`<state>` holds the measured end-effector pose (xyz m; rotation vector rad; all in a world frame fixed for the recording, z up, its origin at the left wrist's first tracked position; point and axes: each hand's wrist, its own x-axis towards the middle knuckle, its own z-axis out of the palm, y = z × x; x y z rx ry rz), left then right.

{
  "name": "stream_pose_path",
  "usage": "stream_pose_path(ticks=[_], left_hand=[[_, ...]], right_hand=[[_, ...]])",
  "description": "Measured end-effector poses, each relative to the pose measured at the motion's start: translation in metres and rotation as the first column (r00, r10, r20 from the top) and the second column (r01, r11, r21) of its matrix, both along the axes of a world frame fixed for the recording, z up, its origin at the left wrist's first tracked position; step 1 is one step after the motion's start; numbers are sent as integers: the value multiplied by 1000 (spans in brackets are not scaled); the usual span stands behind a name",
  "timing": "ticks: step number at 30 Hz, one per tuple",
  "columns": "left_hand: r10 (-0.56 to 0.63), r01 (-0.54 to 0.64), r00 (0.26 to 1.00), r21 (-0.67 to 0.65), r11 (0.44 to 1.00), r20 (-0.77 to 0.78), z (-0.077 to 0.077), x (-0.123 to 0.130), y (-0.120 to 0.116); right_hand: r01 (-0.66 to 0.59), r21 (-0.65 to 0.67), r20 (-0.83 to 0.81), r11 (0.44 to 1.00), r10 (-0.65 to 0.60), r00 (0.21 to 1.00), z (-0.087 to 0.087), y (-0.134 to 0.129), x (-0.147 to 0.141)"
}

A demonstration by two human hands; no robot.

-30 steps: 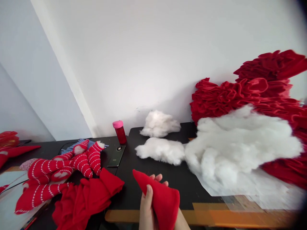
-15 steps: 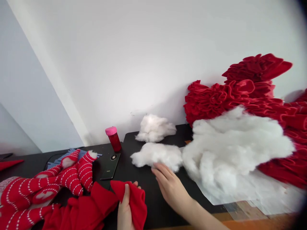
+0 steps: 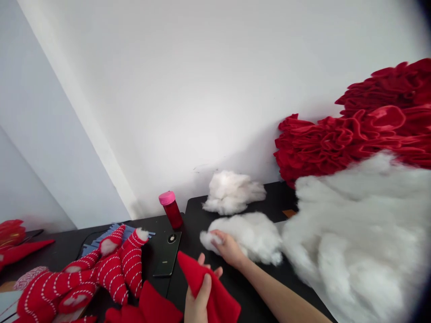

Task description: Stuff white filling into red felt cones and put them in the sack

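My left hand (image 3: 201, 291) holds a red cone-shaped cloth piece (image 3: 220, 298), its thumb across the front and its point up to the left. At the left end of a white stuffing clump (image 3: 251, 233), my right hand (image 3: 224, 244) pinches a small tuft. More red cloth pieces (image 3: 151, 307) lie left of my left hand. A second, smaller stuffing clump (image 3: 230, 193) sits behind, near the wall. On the right spreads a large heap of white stuffing (image 3: 363, 233).
Red striped stuffed pieces (image 3: 111, 273) lie at the left, by blue strips (image 3: 101, 237). A phone (image 3: 166, 258) and a red jar with a pink lid (image 3: 171, 210) stand between. Stacked red cloth (image 3: 330, 148) lines the back right wall.
My right hand has moved to the left end of the clump and closed on a tuft. My left hand has turned the red piece more upright. The view has shifted left.
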<state>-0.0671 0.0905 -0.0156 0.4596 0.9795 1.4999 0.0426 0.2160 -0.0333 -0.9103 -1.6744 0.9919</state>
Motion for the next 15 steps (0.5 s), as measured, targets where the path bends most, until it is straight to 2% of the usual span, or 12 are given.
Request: stream_pose_path(ticks=[1, 3, 5, 7, 10, 13, 15], left_hand=[[-16, 19, 998, 49, 999, -64, 11, 7, 7], [-138, 158, 976, 109, 981, -168, 27, 21, 22], [-248, 292, 936, 160, 943, -249, 32, 32, 33], [-316, 386, 892, 179, 905, -323, 29, 41, 40], [-353, 445, 835, 141, 884, -421, 20, 51, 43], [-321, 418, 817, 109, 902, -480, 13, 59, 44], [-289, 374, 821, 81, 924, -492, 10, 60, 45]], right_hand=[[-3, -58, -113, 998, -4, 994, 4, -4, 3], [-42, -160, -310, 986, -10, 951, 15, -14, 10], [-85, -232, -459, 969, -32, 888, 23, -25, 18], [-109, -284, -563, 952, -74, 823, 26, -32, 25], [-107, -332, -667, 937, -153, 729, 25, -31, 31], [-27, -345, -755, 938, -260, 603, 30, -14, 40], [34, -326, -801, 945, -295, 522, 45, 1, 56]])
